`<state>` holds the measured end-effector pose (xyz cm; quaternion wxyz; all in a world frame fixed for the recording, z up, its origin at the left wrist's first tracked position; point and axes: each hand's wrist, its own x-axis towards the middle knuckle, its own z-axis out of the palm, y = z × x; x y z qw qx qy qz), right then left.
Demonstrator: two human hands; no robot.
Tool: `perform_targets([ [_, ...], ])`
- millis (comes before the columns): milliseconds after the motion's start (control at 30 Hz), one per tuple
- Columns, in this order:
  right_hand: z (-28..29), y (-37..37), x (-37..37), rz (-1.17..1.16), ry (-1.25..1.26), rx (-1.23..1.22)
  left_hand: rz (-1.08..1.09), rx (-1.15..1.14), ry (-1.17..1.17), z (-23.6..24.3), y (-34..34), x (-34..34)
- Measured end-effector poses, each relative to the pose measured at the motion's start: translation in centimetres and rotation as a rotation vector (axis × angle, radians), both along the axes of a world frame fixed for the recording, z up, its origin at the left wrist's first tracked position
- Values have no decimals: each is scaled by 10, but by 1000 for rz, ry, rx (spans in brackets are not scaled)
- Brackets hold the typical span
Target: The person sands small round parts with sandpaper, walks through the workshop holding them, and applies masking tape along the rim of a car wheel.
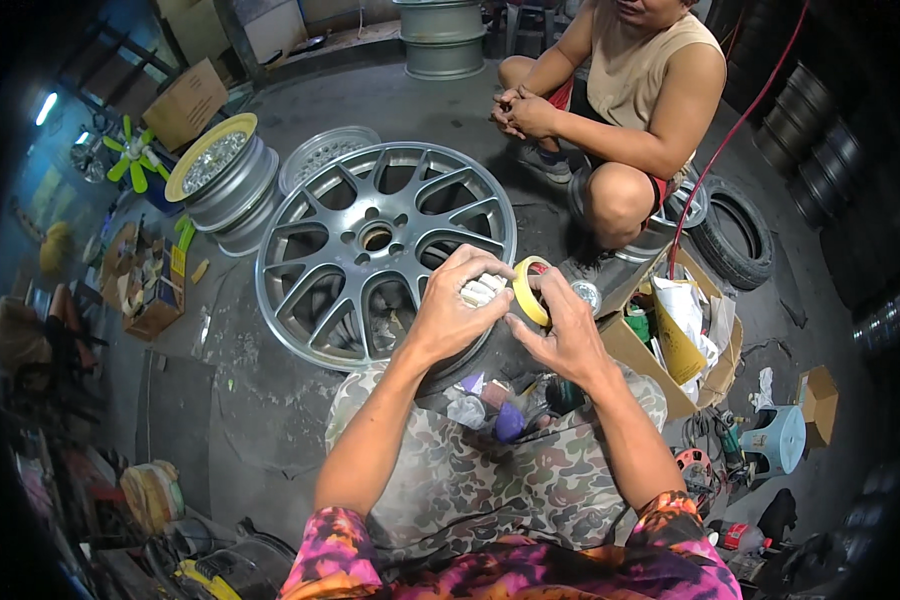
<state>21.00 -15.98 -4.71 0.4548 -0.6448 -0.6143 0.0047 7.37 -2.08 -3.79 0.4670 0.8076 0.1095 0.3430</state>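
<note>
My left hand (453, 305) has its fingers curled round small white folded pieces (483, 288). Beside it, my right hand (565, 325) grips a roll of yellow tape (528, 298) by its ring, level with the white pieces. Both hands are raised over the lower right part of a large grey multi-spoke wheel rim (368, 195) lying on the floor. Below them, between my camouflage-clad legs, lie small rags and purple items (510, 422).
A person (635, 110) squats at the upper right, near a tyre (745, 262) and a cardboard box of supplies (625, 335). More rims (220, 215) and a box (155, 320) are left. A blue stool (772, 442) and tools stand lower right. A red hose (715, 155) hangs down.
</note>
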Motion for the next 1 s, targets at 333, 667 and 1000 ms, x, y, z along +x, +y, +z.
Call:
perform_targets([
  [333,13,-12,-6,123,184,-242,-33,50,56,-5,10,-11],
  [667,9,-15,4,56,194,-303,23,-896,111,-25,9,6],
  [1000,9,-13,1,146,530,-411,-138,-955,39,-34,32,-1],
])
